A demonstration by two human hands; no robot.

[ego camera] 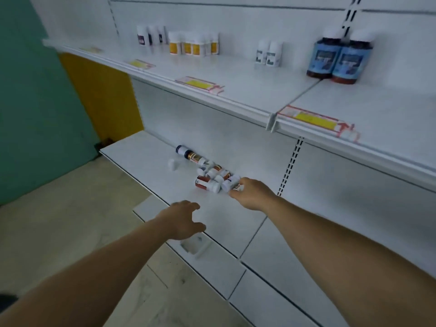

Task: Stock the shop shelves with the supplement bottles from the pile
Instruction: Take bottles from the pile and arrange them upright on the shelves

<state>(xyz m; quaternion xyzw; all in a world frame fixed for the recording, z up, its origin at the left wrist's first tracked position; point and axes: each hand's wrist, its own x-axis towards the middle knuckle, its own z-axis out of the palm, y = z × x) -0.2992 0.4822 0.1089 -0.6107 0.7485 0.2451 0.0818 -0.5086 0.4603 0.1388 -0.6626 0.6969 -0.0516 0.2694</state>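
My right hand pinches a bottle at the pile lying on the white lower shelf; my left hand hovers open nearby. Upper shelf holds standing bottles; pale floor, green wall.

The pile of bottles is lying on the lower shelf, beneath the upper shelf where 2 big bottles are standing.

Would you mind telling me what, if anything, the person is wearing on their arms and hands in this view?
Nothing is visibly worn: both forearms are bare to the frame's lower edge, with no sleeves in sight. The left hand and right hand show no gloves, watch, or bracelet. Rings cannot be ruled out, since the fingers are blurred.
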